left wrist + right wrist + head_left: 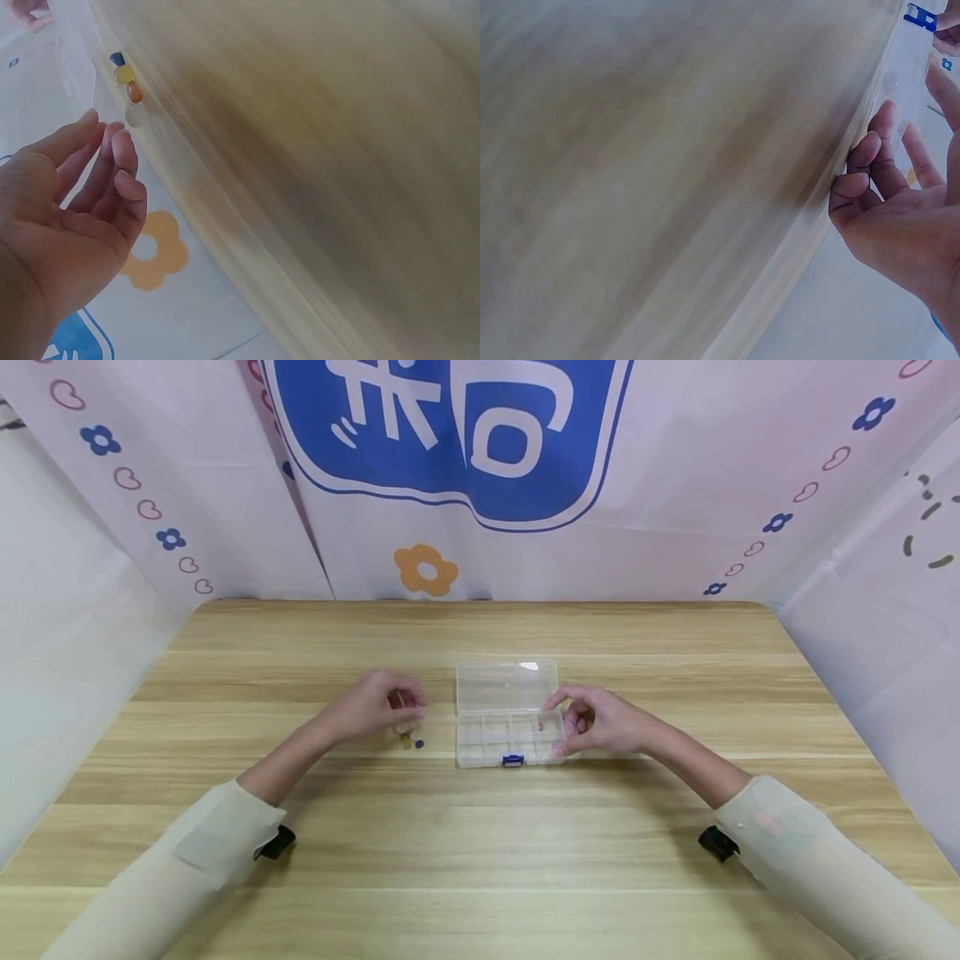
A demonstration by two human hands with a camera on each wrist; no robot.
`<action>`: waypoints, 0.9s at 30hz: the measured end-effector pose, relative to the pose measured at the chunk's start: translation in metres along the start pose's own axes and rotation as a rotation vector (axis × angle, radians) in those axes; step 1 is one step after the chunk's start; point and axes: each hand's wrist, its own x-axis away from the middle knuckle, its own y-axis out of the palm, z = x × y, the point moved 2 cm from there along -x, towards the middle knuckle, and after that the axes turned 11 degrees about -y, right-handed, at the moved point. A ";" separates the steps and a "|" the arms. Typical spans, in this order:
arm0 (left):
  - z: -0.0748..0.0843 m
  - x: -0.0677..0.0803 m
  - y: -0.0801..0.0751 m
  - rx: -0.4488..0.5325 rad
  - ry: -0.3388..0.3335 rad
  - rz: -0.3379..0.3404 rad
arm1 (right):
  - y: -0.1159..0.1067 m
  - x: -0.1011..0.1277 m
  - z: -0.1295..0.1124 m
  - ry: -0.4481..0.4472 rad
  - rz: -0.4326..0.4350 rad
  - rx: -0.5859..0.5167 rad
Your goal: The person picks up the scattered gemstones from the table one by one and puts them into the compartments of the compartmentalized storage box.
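Now my left hand hovers with relaxed fingers, holding nothing, over the small beads just right of it, mid-frame. My right hand pinches the right end of the open clear organizer box, whose long axis runs left-right on the table.

Pale wooden table — white backdrop, blue logo, flower and heart prints.

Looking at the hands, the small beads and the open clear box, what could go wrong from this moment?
1. The small beads lie loose on the smooth table beside the left hand; a brush from the fingers could roll them away.
2. The clear box looks light, and the right hand holds only its right end, so it might slide or tip.
3. The compartments look narrow, so a bead might land in the wrong one.
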 end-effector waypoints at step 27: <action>-0.018 0.013 -0.008 -0.058 -0.084 -0.071 | 0.000 0.001 -0.001 0.005 0.003 0.001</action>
